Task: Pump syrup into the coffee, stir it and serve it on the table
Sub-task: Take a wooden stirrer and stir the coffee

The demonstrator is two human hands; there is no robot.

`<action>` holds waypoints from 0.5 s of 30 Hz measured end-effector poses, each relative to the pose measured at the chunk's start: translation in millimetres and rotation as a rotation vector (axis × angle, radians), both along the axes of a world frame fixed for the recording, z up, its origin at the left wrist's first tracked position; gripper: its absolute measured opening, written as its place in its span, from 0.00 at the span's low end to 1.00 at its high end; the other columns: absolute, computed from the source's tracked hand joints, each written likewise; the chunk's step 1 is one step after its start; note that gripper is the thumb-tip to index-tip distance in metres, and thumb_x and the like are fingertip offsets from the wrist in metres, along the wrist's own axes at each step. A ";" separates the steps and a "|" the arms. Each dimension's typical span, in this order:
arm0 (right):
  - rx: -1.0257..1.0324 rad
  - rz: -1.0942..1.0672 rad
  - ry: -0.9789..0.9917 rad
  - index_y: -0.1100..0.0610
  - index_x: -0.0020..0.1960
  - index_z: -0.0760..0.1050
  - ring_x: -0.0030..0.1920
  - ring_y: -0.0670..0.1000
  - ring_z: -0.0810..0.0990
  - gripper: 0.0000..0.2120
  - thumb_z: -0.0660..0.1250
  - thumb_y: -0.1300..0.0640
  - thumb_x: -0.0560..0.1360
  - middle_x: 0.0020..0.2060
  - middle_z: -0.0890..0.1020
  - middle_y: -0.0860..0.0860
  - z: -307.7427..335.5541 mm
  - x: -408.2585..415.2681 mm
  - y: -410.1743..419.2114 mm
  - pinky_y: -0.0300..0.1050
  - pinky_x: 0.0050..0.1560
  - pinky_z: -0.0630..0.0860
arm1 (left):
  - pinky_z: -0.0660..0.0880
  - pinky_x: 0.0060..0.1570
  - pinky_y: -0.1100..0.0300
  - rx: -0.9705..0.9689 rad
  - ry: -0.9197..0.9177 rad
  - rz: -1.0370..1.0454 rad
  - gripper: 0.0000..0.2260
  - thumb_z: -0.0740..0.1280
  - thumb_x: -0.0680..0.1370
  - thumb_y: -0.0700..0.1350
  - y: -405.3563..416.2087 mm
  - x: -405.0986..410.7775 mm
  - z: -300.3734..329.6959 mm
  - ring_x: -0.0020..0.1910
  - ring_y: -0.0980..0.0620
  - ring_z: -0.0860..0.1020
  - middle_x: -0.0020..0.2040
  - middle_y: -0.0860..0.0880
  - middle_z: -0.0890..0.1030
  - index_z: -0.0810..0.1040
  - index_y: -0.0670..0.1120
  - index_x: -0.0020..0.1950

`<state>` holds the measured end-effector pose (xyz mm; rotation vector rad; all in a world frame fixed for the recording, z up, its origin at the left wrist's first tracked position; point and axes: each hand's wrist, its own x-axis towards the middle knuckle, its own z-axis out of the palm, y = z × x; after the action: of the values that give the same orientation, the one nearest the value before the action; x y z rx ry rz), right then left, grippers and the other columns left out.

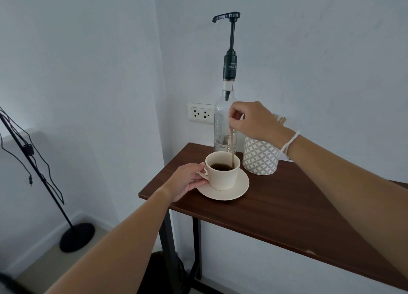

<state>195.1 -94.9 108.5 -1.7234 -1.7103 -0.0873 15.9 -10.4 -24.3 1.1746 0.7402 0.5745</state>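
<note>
Head view: right hand (256, 121) pinches a wooden stirrer (231, 145) standing in the coffee cup (221, 174); left hand (187, 181) grips the cup's handle on its saucer (234, 192).

My table (276, 205) is a narrow dark wooden top on black legs, pushed into the corner of the walls. Near its left edge sits a cream saucer (240, 188), its rim close to the front edge. At the far left corner, against the wall, stands the clear syrup bottle (221, 121). Just right of the bottle, along the back edge, stands a grey-and-white patterned holder (260, 159).
</note>
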 end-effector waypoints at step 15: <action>-0.044 0.123 0.197 0.60 0.43 0.77 0.33 0.42 0.77 0.03 0.65 0.61 0.73 0.35 0.81 0.50 2.4 -12.1 2.6 0.30 0.35 0.72 | 0.77 0.58 0.55 0.010 0.014 -0.006 0.18 0.63 0.79 0.44 2.1 0.7 -1.3 0.59 0.45 0.79 0.61 0.38 0.79 0.72 0.34 0.64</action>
<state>183.0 -92.2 110.8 -1.5969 -1.6778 0.1717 16.6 -8.2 -25.7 1.1913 0.7463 0.5663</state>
